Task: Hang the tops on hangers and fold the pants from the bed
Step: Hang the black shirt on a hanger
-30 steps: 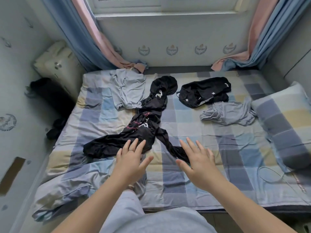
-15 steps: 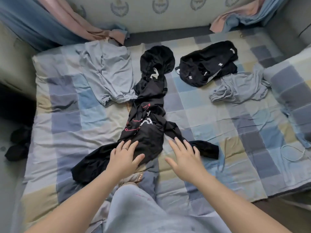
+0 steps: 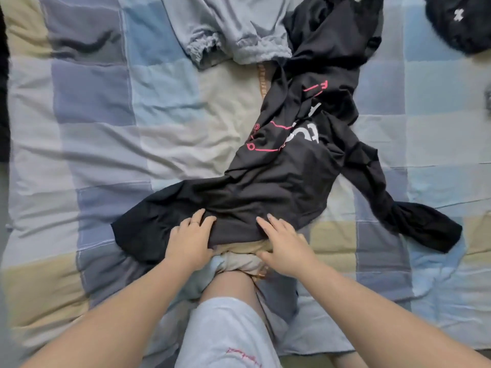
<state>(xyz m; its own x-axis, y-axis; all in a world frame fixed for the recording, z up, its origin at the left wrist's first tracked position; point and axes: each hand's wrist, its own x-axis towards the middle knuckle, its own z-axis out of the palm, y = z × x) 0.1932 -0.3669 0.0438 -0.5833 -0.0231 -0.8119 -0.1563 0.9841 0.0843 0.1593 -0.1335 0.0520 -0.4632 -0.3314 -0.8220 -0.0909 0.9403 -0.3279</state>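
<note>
A black long-sleeved top (image 3: 279,181) with pink and white print lies spread on the checked bed sheet (image 3: 106,144), its sleeves reaching out to the left and right. My left hand (image 3: 190,243) and my right hand (image 3: 284,243) rest side by side on its near hem. Fingers lie on top of the cloth and both thumbs tuck under the edge, pinching it. Grey pants (image 3: 233,30) with gathered cuffs lie at the top, touching the black top's upper part.
Another black garment (image 3: 459,25) with white marks sits at the top right corner. A sliver of grey cloth (image 3: 488,99) shows at the right edge. My bent knee (image 3: 231,288) presses into bunched sheet just below my hands.
I have leaned in closer over the bed. Both hands went from hovering open above the black top down onto its near hem and closed on it.
</note>
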